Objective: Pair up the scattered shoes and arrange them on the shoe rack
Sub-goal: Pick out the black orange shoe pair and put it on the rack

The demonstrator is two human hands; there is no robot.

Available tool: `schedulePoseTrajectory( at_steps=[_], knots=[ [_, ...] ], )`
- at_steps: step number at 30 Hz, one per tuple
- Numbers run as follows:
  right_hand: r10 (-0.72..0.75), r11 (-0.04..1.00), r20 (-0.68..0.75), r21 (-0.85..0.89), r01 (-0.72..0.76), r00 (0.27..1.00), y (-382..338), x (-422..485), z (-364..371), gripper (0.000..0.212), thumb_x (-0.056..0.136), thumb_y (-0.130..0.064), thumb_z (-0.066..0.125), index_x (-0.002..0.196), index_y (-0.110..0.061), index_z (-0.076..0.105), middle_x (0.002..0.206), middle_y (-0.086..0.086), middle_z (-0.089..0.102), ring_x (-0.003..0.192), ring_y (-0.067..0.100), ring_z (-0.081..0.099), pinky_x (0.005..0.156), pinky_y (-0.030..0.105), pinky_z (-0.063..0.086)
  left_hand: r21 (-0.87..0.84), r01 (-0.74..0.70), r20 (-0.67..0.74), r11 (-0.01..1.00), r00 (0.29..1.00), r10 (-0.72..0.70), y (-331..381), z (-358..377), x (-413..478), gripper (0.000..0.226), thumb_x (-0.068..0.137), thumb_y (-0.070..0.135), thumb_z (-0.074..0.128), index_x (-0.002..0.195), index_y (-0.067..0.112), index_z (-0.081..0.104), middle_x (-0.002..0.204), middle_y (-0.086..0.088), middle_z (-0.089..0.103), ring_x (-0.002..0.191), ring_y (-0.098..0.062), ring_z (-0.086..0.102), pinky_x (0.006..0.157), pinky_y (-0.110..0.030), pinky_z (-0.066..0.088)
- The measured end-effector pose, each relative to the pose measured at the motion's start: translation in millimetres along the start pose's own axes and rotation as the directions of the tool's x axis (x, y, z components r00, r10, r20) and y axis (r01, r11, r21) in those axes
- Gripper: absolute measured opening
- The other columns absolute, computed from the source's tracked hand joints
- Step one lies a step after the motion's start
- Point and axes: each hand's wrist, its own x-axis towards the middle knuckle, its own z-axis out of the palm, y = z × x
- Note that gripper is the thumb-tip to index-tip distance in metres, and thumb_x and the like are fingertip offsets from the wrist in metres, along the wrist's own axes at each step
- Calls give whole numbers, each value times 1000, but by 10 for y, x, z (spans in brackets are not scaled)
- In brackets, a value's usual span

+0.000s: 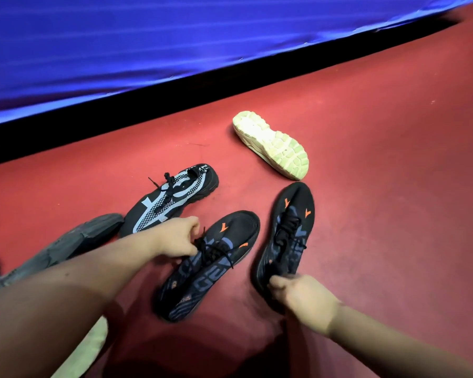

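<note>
Head view: I see left hand (pixel 175 237) pinching laces of near black-orange shoe (pixel 208 264), fingers clenched on them. Right hand (pixel 302 297) grasping heel of second black-orange shoe (pixel 286 236), fingers curled round it; pair lies side by side, toes away, on red floor (pixel 380 186). Black-white patterned shoe (pixel 170 200) just beyond left hand. White shoe (pixel 273 144) overturned, sole up, farther out. Grey shoe (pixel 63 246) beside left forearm. Blue cloth (pixel 175 36) along top.
</note>
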Motion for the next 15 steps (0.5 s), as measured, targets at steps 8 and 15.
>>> schedulePoseTrajectory(
  at_steps=[8,15],
  knots=[
    [371,862,-83,401,-310,925,-87,-118,-14,34,85,-55,51,86,-23,59,88,-5,49,68,17,58,60,28,49,250,173,161,953,963,-218,125,174,-28,33,85,33,65,84,1,54,57,-8,58,47,-28,61,57,-39,57],
    [807,243,342,550,-799,481,157,48,27,41,76,-57,66,71,-20,48,79,4,68,77,24,66,64,29,47,417,105,36,903,991,-132,178,195,-91,28,93,20,50,101,-3,63,97,-18,66,89,-33,63,78,-34,49]
  ],
)
